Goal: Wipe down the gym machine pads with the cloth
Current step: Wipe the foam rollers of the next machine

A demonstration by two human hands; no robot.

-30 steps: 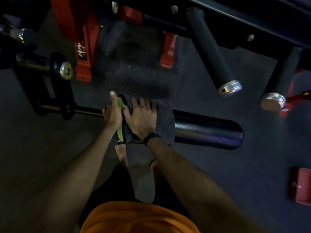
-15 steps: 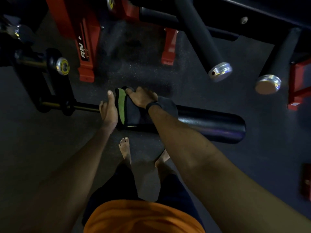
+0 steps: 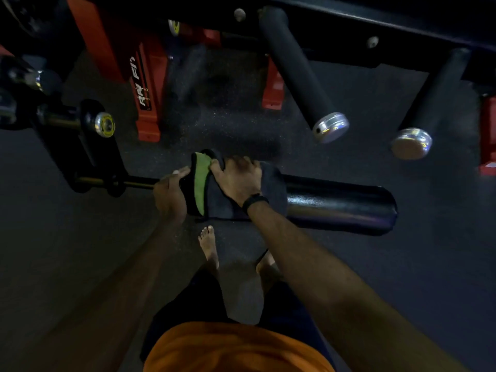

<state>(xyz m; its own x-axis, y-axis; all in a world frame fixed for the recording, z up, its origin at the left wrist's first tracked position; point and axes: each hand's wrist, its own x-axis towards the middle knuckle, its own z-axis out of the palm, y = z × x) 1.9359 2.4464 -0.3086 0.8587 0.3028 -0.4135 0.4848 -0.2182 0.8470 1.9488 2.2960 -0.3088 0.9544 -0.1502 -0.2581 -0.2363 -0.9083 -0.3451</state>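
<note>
A long black roller pad (image 3: 338, 205) lies crosswise in front of me on a thin metal bar. A dark cloth with a green edge (image 3: 200, 183) is wrapped over the pad's left end. My right hand (image 3: 239, 178) lies on top of the cloth, fingers curled over its far edge, a black band on the wrist. My left hand (image 3: 170, 194) grips the left end of the pad beside the cloth, thumb stretched along the top.
Two black foam rollers with silver end caps (image 3: 331, 127) (image 3: 412, 142) jut out from the dark frame above. Red frame legs (image 3: 146, 92) stand at upper left. A black bracket with a yellow-ringed bolt (image 3: 104, 124) holds the bar. My bare feet (image 3: 209, 245) stand on dark rubber floor.
My right hand rolled with the cloth from the near side up over the top of the pad toward its far side. My left hand stayed at the pad's left end.
</note>
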